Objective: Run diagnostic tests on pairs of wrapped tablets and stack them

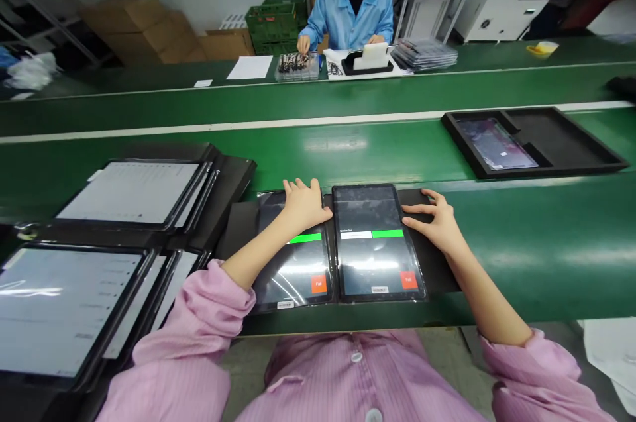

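Two tablets lie side by side before me on a black mat (431, 266). Both screens are lit, each with a green bar and an orange-red "Fail" box. My left hand (302, 205) is spread over the upper part of the left tablet (293, 276), hiding some of its screen, with the thumb towards the gap between the two. At the right edge of the right tablet (377, 256), my right hand (431, 220) has its fingers apart, the fingertips at or close to the upper side edge. Clear film seems to cover both tablets.
Several tablets (134, 191) rest in black holders on the left. A black foam tray (571, 137) holding a wrapped device (497, 144) lies back right on the green conveyor (278, 160). Opposite, a co-worker in blue (355, 11) handles small parts in a clear tray (297, 67).
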The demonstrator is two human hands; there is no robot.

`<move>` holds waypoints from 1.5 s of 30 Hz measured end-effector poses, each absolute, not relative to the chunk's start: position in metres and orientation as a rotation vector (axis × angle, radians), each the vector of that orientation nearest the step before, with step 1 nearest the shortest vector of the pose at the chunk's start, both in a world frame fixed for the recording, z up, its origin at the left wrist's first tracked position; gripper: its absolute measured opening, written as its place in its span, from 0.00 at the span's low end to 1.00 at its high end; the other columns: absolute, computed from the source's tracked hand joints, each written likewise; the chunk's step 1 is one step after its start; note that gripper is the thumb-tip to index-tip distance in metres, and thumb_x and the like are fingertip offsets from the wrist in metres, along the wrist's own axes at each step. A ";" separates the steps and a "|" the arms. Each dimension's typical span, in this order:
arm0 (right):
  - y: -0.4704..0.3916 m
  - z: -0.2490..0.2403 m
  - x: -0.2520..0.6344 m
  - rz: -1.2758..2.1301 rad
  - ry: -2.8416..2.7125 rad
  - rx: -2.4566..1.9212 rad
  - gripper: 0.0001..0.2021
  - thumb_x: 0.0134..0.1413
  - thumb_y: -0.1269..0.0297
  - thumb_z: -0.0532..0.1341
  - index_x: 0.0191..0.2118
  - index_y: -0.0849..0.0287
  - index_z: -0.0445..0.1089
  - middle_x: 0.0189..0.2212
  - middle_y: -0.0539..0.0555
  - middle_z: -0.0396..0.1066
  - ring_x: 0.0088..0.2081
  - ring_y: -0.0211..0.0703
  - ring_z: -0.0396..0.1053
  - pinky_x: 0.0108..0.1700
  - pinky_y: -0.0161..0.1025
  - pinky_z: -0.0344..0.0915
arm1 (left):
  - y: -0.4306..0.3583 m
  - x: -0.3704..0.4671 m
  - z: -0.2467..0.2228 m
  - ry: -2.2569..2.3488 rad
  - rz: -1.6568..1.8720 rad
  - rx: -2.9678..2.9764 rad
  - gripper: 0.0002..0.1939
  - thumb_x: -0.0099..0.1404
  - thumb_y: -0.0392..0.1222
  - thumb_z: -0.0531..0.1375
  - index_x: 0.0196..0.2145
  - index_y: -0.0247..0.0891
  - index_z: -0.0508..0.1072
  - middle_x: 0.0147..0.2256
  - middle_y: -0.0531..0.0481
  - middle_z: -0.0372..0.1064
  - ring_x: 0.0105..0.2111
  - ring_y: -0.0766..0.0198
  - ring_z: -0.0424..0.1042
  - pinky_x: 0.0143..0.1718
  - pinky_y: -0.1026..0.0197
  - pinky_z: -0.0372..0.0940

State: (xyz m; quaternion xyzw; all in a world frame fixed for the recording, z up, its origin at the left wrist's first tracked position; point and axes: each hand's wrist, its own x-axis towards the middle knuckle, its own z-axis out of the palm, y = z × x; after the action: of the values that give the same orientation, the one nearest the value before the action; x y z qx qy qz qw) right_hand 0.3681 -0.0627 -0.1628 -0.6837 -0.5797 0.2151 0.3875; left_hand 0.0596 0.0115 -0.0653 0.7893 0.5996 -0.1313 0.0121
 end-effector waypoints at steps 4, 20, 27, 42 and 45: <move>-0.064 -0.166 0.369 0.579 -1.459 -1.703 0.22 0.44 0.39 0.72 0.39 0.49 0.85 0.64 0.60 0.61 0.63 0.68 0.59 0.69 0.65 0.53 | 0.014 0.060 -0.063 1.805 -0.401 2.473 0.32 0.66 0.52 0.60 0.59 0.24 0.66 0.56 0.19 0.72 0.65 0.30 0.64 0.69 0.32 0.47; -0.066 -0.165 0.369 0.585 -1.468 -1.746 0.22 0.46 0.41 0.71 0.44 0.46 0.83 0.64 0.59 0.58 0.66 0.67 0.56 0.69 0.65 0.52 | 0.015 0.063 -0.066 1.868 -0.224 2.397 0.23 0.68 0.45 0.57 0.56 0.29 0.70 0.46 0.29 0.78 0.52 0.37 0.77 0.66 0.30 0.51; -0.070 -0.165 0.363 0.559 -1.473 -1.751 0.22 0.49 0.38 0.68 0.45 0.45 0.83 0.65 0.57 0.58 0.65 0.67 0.55 0.69 0.65 0.52 | -0.003 0.021 -0.060 1.609 -0.168 2.354 0.38 0.73 0.58 0.55 0.71 0.31 0.56 0.72 0.25 0.52 0.73 0.38 0.52 0.71 0.31 0.45; -0.099 -0.139 0.338 0.327 -1.588 -1.713 0.19 0.59 0.42 0.64 0.44 0.51 0.80 0.61 0.62 0.64 0.64 0.66 0.59 0.67 0.66 0.54 | -0.129 -0.121 -0.126 1.343 0.611 2.135 0.38 0.78 0.54 0.47 0.77 0.45 0.35 0.77 0.35 0.28 0.76 0.39 0.35 0.73 0.32 0.43; -0.138 -0.119 0.302 0.237 -1.893 -1.504 0.10 0.64 0.51 0.63 0.42 0.47 0.79 0.61 0.58 0.68 0.62 0.63 0.63 0.67 0.67 0.54 | -0.130 -0.120 -0.123 1.361 0.476 2.146 0.39 0.76 0.51 0.51 0.77 0.44 0.38 0.77 0.34 0.26 0.76 0.40 0.34 0.73 0.33 0.41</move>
State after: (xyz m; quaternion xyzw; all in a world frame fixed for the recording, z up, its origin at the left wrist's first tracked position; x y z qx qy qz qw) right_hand 0.3021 -0.1379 -0.1191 -0.5804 -0.7302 0.0915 0.3487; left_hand -0.1200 -0.1298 -0.1228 0.7982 0.5061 0.1769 0.2747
